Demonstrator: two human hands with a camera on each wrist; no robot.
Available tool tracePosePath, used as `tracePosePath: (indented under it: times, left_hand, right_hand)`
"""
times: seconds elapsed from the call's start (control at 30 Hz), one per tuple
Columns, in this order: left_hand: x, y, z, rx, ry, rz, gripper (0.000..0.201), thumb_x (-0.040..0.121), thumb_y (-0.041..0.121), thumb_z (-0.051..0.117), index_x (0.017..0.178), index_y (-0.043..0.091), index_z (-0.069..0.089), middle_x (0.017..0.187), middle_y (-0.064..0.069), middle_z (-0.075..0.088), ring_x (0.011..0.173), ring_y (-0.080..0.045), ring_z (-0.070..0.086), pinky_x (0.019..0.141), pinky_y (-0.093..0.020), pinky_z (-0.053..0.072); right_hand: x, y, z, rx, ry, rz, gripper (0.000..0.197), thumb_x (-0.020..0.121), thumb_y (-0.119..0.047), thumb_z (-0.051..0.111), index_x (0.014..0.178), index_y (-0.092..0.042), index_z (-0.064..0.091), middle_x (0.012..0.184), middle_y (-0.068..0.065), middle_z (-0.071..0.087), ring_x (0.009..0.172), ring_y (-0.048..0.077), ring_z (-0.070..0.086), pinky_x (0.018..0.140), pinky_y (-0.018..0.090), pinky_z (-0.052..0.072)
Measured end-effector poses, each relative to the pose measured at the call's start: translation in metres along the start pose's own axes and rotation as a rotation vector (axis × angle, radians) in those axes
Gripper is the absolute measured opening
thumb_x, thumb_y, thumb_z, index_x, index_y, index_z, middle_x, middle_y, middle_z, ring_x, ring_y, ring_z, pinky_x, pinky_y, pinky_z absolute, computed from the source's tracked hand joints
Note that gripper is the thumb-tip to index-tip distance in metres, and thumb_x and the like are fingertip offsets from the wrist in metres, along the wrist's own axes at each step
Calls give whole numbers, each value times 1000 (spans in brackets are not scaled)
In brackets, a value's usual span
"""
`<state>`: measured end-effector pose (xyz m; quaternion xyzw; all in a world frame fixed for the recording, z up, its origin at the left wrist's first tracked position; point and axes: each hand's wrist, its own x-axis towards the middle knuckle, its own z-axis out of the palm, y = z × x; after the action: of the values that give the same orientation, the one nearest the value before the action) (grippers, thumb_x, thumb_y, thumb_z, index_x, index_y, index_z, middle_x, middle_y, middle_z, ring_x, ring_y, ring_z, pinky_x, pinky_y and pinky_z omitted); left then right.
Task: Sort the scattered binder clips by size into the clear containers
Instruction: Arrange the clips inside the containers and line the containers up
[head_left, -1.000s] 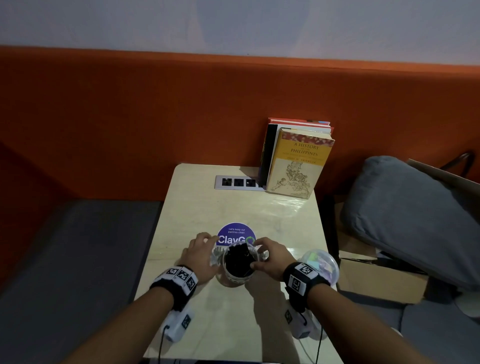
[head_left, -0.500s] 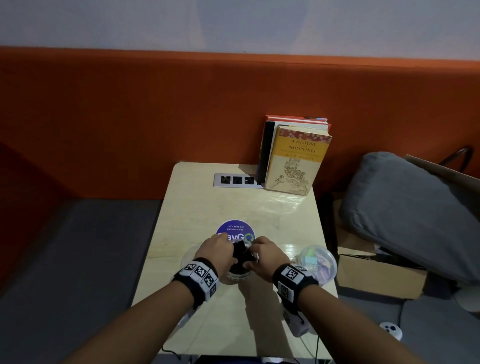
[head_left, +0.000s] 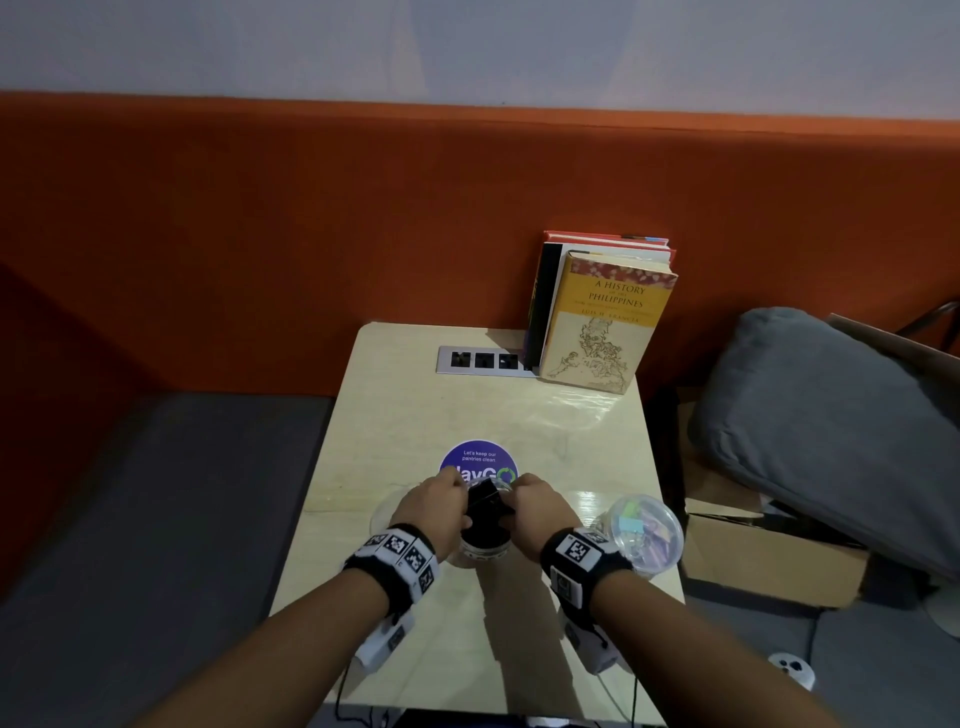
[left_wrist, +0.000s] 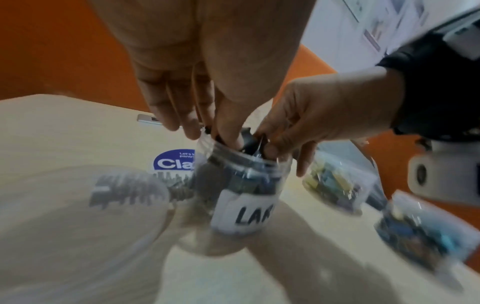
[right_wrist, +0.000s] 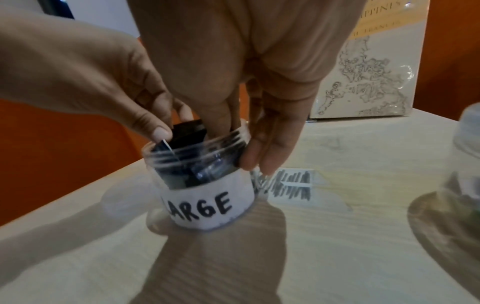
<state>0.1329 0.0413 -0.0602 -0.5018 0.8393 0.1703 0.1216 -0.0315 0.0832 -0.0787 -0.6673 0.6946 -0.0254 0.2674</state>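
A clear jar (right_wrist: 207, 197) labelled LARGE stands near the table's front edge, packed with black clips. One large black binder clip (right_wrist: 188, 133) sticks out of its mouth. My left hand (right_wrist: 171, 125) pinches that clip between thumb and finger. My right hand (right_wrist: 233, 144) holds the jar's rim, thumb inside the mouth and fingers down the outer wall. In the head view the clip (head_left: 485, 499) shows between the left hand (head_left: 460, 493) and the right hand (head_left: 514, 493), above the jar (head_left: 483, 545). In the blurred left wrist view both hands meet over the jar (left_wrist: 241, 205).
A clear lid (head_left: 387, 512) lies left of the jar. A closed clear jar of coloured clips (head_left: 644, 530) stands at the right edge; another container (left_wrist: 428, 232) shows beside it. Books (head_left: 602, 317) and an outlet strip (head_left: 480, 359) are at the back; a purple sticker (head_left: 478, 462) lies mid-table.
My left hand has moved from the jar's left side up to its mouth and pinched the black clip. The right hand has stayed at the rim.
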Motion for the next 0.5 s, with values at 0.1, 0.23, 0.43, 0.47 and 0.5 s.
tracePosePath:
  times: [0.1,0.23,0.43,0.47,0.5]
  left_hand:
    - [10,8,-16,-32,-53,-104,45,81,19,77,119,5,57,122,-10,57,110,-30,60,88,-36,50]
    - [17,13,-28,17,-84,-72,43,79,18,80,116,7,60,122,-12,54,109,-31,60,89,-38,51]
    - [9,10,-9,-129,-17,48,44,84,24,71,124,19,53,127,-3,48,111,-28,56,94,-40,48]
    - [8,11,-5,-143,2,45,43,86,29,70,124,19,54,127,-2,48,112,-27,55,95,-40,48]
    - [7,12,-4,-149,12,21,40,88,33,69,122,18,55,125,-2,50,112,-26,56,94,-40,48]
  right_hand:
    - [7,-5,-9,-58,-11,49,29,86,-25,62,111,-11,68,112,13,57,96,32,62,83,34,51]
    - [11,-8,-13,-50,-18,59,30,85,-25,64,111,-10,67,111,12,57,97,31,62,83,33,50]
    - [3,0,-22,60,-68,46,33,81,-36,71,102,-12,73,107,14,63,98,29,61,80,32,50]
    - [1,2,-23,85,-68,61,32,78,-37,74,99,-13,74,106,12,64,97,29,61,80,33,52]
    - [-1,3,-23,107,-66,76,30,77,-36,75,97,-14,74,105,11,66,97,28,62,80,34,53]
